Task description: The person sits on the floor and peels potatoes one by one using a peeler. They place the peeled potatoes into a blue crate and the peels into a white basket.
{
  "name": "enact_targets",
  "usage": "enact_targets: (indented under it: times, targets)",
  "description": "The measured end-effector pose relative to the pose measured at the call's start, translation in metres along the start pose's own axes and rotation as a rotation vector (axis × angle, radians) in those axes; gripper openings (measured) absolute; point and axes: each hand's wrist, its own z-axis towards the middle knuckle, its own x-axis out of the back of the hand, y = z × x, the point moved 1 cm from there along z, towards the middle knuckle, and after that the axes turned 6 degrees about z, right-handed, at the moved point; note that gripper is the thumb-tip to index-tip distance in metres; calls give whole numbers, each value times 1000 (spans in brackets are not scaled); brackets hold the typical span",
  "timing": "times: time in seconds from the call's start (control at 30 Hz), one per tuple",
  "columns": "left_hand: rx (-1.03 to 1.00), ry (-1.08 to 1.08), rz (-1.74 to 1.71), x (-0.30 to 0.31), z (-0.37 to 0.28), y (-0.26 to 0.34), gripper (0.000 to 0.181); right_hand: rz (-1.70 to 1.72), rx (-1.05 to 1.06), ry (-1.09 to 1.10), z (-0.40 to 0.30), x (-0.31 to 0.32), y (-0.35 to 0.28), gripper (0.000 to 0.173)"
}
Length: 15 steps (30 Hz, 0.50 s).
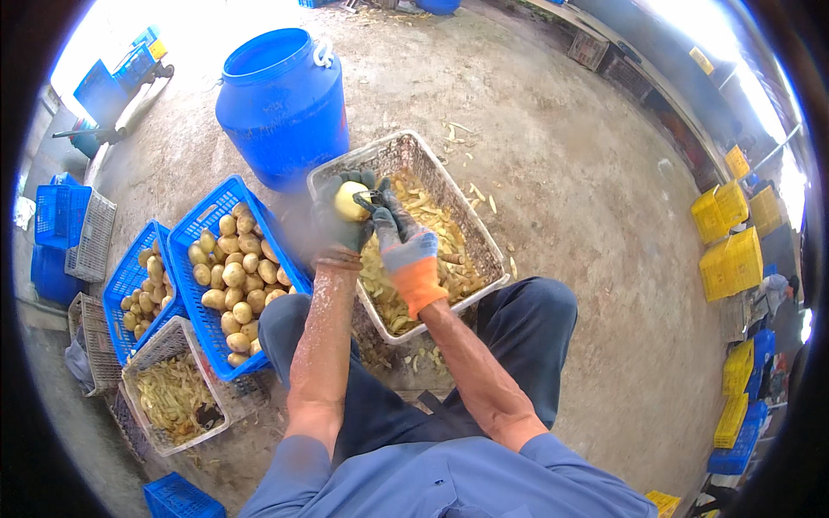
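My left hand (343,217), in a dark glove, holds a peeled, pale yellow potato (352,201) over the near-left part of a white plastic crate (464,238). In my right hand (405,239), gloved in grey with an orange cuff, is a dark-handled peeler (366,199), its head against the potato's right side. Potato peelings (453,275) lie in the crate beneath both hands. Left of my knee, a blue plastic crate (199,309) contains many unpeeled potatoes (234,274).
A tall blue plastic barrel (282,116) stands beyond the peelings crate. Farther left are a smaller-looking blue crate (115,317) of potatoes and a whitish crate (223,414) of peelings. Yellow crates (732,264) are stacked at the far right. Loose peelings lie on the concrete floor (583,194).
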Motion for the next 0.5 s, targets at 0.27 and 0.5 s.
enact_targets:
  times: [0.27,0.5]
  targets:
    - [11,125,101,3,-9,3,31,-327,-86,-6,-38,0,-9,45]
    - [-39,246,160,-5,-6,7,25,-588,-76,-31,-36,-6,-9,44]
